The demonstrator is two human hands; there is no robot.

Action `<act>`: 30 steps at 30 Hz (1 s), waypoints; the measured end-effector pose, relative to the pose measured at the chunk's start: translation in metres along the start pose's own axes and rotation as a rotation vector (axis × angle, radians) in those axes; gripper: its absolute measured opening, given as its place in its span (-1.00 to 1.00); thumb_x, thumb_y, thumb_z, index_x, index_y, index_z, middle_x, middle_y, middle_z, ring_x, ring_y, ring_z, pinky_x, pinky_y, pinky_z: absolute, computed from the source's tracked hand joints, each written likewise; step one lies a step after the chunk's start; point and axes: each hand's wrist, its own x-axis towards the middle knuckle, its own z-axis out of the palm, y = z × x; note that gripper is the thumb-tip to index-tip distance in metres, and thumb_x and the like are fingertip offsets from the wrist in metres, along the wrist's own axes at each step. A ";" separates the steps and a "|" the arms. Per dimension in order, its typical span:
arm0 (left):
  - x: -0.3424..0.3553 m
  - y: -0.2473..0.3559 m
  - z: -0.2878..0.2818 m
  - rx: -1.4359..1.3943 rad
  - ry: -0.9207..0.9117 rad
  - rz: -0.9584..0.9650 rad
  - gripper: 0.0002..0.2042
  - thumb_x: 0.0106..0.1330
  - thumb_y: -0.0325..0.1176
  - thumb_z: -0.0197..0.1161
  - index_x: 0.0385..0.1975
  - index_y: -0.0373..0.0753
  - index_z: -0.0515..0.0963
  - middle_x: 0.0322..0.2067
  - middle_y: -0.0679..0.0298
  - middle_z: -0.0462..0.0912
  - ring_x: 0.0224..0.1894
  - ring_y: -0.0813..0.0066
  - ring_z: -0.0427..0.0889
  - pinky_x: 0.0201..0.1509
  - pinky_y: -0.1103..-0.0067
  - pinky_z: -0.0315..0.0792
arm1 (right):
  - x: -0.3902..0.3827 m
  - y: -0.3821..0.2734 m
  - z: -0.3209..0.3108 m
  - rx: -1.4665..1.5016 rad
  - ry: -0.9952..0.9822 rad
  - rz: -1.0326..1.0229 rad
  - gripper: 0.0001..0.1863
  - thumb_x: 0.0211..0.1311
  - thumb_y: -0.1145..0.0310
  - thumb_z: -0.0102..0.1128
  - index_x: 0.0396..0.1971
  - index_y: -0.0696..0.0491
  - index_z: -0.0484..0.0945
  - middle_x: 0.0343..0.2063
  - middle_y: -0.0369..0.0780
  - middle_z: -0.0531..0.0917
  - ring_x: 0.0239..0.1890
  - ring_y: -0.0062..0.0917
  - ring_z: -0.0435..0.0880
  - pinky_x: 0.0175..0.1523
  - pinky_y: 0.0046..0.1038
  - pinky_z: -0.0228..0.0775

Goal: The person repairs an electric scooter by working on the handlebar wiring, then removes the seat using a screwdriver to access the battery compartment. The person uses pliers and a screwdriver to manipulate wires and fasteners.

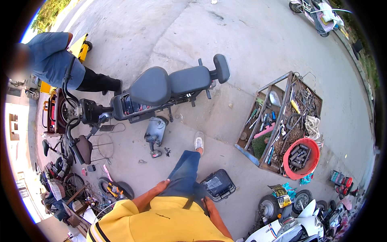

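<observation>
An outdoor repair yard for two-wheelers is suggested by what is spread over the concrete ground (177, 40). A dark scooter (155, 90) is stood there, its inside exposed beneath the seat (149, 82). A metal tray (247, 155) is crammed with hand tools (295, 106); socket-like pieces (299, 156) are heaped in a red bowl (293, 173). Loose tyres (125, 190) and a white scooter (270, 233) are seen nearby.

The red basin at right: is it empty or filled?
Partly filled: dark cylindrical pieces lie in the red basin, bare wall around them.
</observation>
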 end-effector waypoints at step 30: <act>0.210 0.648 -0.250 0.073 1.402 0.326 -0.69 0.25 -0.15 0.23 -0.08 -0.15 0.61 0.05 0.19 0.52 0.33 0.11 0.36 0.56 -0.02 -0.11 | -0.024 -0.590 -0.398 -1.286 0.258 -0.152 -0.29 0.32 0.10 0.31 0.44 -0.09 0.35 0.51 -0.06 0.22 0.32 0.11 0.42 0.25 0.11 0.42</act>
